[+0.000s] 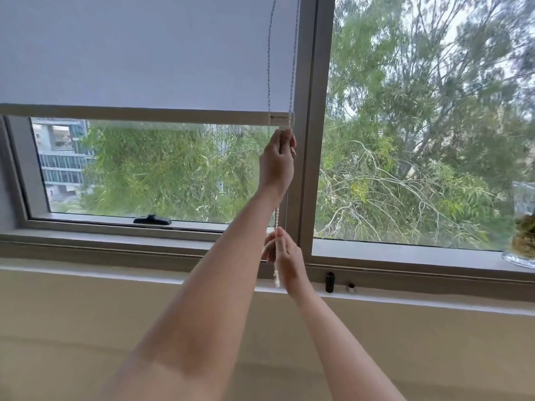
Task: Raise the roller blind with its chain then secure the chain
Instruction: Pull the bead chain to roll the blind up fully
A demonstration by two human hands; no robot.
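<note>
A white roller blind (139,53) covers the upper part of the left window pane; its bottom bar (144,115) hangs level, with glass showing below it. The white bead chain (269,62) runs down in two strands along the blind's right edge. My left hand (277,160) is raised just under the bottom bar's right end, closed around the chain. Lower down, at sill height, my right hand (285,257) pinches the same chain, whose loose end dangles below the fingers.
A grey window frame post (311,125) stands right of the chain. A black window latch (152,219) lies on the lower frame. A small black fitting (329,282) sits on the sill ledge. A glass vase (522,227) stands at the far right of the sill.
</note>
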